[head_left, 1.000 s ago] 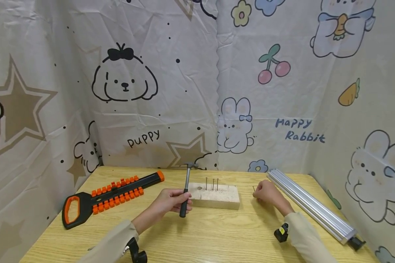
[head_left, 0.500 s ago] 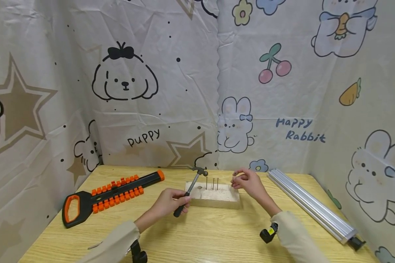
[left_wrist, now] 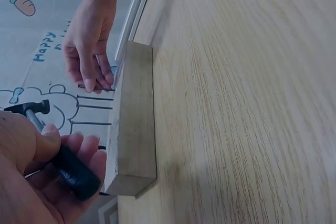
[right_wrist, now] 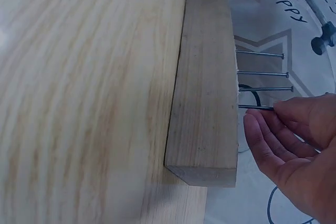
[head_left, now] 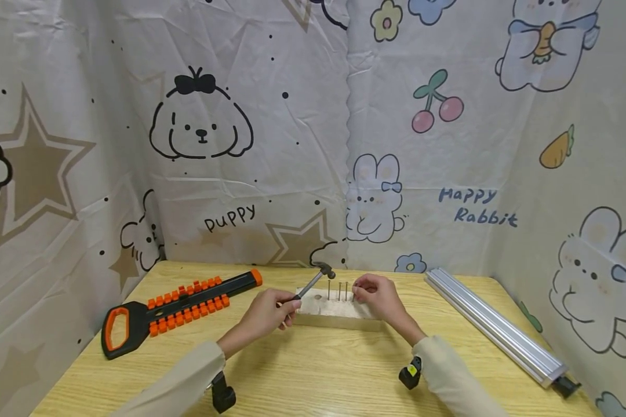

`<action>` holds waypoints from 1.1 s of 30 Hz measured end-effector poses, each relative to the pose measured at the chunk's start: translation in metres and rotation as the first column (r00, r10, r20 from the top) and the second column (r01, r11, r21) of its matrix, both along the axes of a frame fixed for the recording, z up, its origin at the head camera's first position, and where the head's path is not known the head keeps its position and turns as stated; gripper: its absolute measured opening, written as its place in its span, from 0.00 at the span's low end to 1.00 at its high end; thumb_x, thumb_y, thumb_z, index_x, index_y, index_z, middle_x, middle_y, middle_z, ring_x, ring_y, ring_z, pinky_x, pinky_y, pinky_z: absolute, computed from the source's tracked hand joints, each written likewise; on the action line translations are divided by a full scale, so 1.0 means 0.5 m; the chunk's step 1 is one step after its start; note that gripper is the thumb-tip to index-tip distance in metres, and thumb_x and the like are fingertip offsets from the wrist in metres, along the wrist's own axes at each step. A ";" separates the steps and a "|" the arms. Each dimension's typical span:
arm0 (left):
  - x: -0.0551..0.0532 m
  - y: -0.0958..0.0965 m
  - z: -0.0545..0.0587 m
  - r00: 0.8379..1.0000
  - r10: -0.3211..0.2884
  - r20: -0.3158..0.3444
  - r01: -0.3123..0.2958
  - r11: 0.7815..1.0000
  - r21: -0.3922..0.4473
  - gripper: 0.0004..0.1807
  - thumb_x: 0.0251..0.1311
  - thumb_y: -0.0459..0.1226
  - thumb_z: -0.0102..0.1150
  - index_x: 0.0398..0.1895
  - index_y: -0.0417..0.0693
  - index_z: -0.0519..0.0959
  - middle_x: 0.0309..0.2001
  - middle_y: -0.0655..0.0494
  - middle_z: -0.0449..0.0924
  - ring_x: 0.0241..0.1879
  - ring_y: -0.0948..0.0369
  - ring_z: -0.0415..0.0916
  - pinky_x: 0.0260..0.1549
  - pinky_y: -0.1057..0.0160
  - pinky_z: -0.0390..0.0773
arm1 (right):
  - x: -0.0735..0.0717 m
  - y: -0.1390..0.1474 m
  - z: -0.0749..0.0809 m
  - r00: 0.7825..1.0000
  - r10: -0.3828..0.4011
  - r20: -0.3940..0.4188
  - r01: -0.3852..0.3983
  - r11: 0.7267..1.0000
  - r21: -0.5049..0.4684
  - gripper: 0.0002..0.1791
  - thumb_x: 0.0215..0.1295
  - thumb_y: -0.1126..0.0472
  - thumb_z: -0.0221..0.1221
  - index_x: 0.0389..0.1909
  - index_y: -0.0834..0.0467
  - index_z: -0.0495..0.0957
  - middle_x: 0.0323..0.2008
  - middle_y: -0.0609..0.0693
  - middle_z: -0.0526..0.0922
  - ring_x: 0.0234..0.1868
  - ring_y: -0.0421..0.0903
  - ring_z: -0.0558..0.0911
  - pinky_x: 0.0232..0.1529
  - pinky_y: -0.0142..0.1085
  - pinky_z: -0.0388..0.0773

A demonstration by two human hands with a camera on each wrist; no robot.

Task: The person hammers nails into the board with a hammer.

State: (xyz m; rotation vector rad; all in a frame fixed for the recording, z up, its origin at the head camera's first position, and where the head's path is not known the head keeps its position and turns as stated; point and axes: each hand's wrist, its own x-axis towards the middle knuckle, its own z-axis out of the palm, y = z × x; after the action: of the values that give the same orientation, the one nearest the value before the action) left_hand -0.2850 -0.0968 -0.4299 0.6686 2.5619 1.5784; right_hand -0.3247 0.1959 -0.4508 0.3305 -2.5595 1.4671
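Note:
My left hand [head_left: 268, 313] grips a claw hammer [head_left: 313, 282] by its black handle [left_wrist: 76, 172], the metal head tilted up over the left part of a wooden block [head_left: 339, 320]. Three nails [right_wrist: 262, 73] stand upright in a row in the block's top. Beside them, my right hand [head_left: 378, 296] pinches another nail [right_wrist: 255, 107] between thumb and fingers; its point is right at the block's top face, in line with the others. In the left wrist view the right hand [left_wrist: 90, 56] holds this nail near its head.
An orange and black tool holder [head_left: 182, 310] lies on the left of the wooden table [head_left: 313, 382]. A silver aluminium bar [head_left: 495, 327] lies along the right side. Printed cloth [head_left: 271, 145] hangs behind and around the table.
My right hand has moved left from the table beside the block to the row of nails, bringing a nail. My left hand has tipped the hammer head to the right.

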 end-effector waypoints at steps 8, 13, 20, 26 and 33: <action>-0.002 0.010 0.004 0.999 0.013 -0.042 -0.014 1.000 -0.020 0.13 0.77 0.34 0.57 0.36 0.34 0.84 0.28 0.38 0.82 0.24 0.53 0.81 0.25 0.52 0.85 | 0.008 -0.004 -0.002 0.998 0.010 -0.060 -0.006 0.998 0.062 0.04 0.71 0.69 0.64 0.41 0.68 0.84 0.33 0.56 0.87 0.31 0.48 0.86 0.33 0.31 0.82; -0.007 0.023 0.022 0.996 0.033 -0.080 -0.035 0.999 -0.026 0.12 0.77 0.35 0.57 0.37 0.36 0.84 0.27 0.40 0.81 0.22 0.53 0.79 0.22 0.59 0.82 | 0.009 -0.007 -0.019 0.994 -0.016 -0.107 0.022 0.999 0.049 0.05 0.72 0.69 0.64 0.43 0.68 0.85 0.35 0.56 0.88 0.35 0.47 0.87 0.38 0.29 0.83; -0.017 0.043 0.054 0.988 0.061 -0.141 -0.072 0.995 -0.069 0.10 0.77 0.35 0.57 0.40 0.41 0.86 0.29 0.41 0.83 0.23 0.52 0.82 0.18 0.67 0.75 | 0.018 -0.022 -0.054 0.978 -0.076 -0.196 0.067 0.997 -0.049 0.06 0.71 0.70 0.64 0.44 0.69 0.85 0.39 0.59 0.89 0.38 0.50 0.87 0.39 0.28 0.82; -0.025 0.063 0.072 0.969 0.086 -0.233 -0.111 0.989 -0.097 0.11 0.77 0.37 0.58 0.38 0.44 0.87 0.25 0.52 0.80 0.19 0.65 0.72 0.18 0.67 0.68 | 0.023 -0.023 -0.061 0.967 -0.081 -0.241 0.070 0.996 -0.051 0.07 0.70 0.71 0.65 0.45 0.70 0.85 0.39 0.58 0.90 0.37 0.49 0.87 0.39 0.29 0.83; -0.042 0.083 0.051 0.957 0.045 -0.288 -0.099 0.980 -0.175 0.11 0.77 0.35 0.57 0.38 0.42 0.87 0.22 0.57 0.74 0.17 0.66 0.59 0.21 0.69 0.60 | 0.017 -0.017 -0.067 0.963 -0.070 -0.260 0.062 0.997 -0.039 0.07 0.70 0.71 0.66 0.46 0.68 0.86 0.40 0.58 0.90 0.38 0.47 0.87 0.40 0.29 0.83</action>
State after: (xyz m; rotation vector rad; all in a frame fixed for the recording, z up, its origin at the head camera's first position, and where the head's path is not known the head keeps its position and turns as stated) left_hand -0.3062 -0.0552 -0.4042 0.8434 2.9246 1.3186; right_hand -0.3163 0.1873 -0.4845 0.4015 -2.3147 1.3394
